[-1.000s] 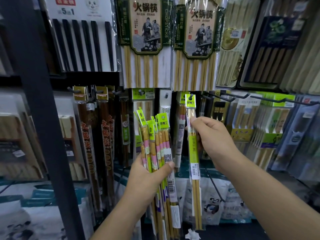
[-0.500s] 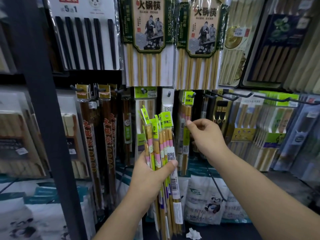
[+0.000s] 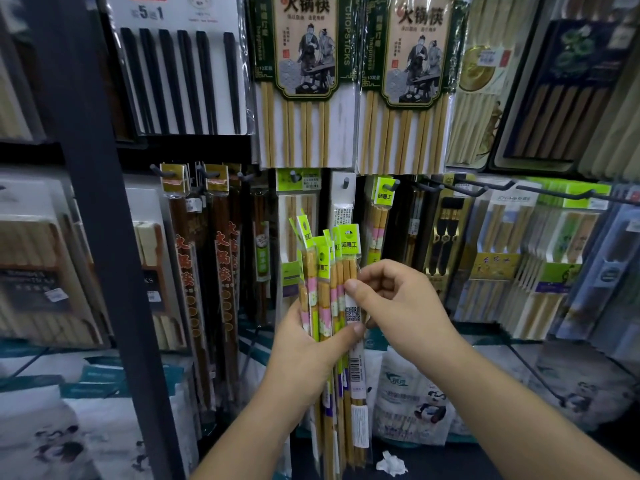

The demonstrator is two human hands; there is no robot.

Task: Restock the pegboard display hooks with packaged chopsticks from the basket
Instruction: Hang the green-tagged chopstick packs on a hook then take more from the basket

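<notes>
- Your left hand [image 3: 304,355] gripped a bundle of chopstick packs [image 3: 325,271] upright in front of the lower row of the display. The thumb was clamped across the front of the packs and the fingers were wrapped behind them.
- Your right hand [image 3: 398,303] was at the bundle's right edge. Its thumb pressed on the face of the front pack [image 3: 350,268], just above the QR label. Its curled fingers [image 3: 381,277] closed against that pack's right side, pinching it.
- The packs' green headers fanned out above both hands. Their top edges stopped short of the bottom edge of the two hotpot chopstick cards [image 3: 304,64] overhead.
- Up and to the right of the bundle, a short hook [image 3: 394,184] carried one matching green-headed pack [image 3: 382,199], hanging straight.
- Further right, long bare hooks [image 3: 561,192] jutted toward you with upturned tips. There was open air beneath them, in front of the hanging packs.
- On the left, a dark upright post [image 3: 100,237] bounded the bay. Brown packs [image 3: 221,271] hung between it and the bundle, leaving a gap beside your left hand.
- Below your hands, the pack tails hung free in front of panda-printed bags [image 3: 415,403]. A crumpled white scrap [image 3: 391,464] lay near their lower ends.
</notes>
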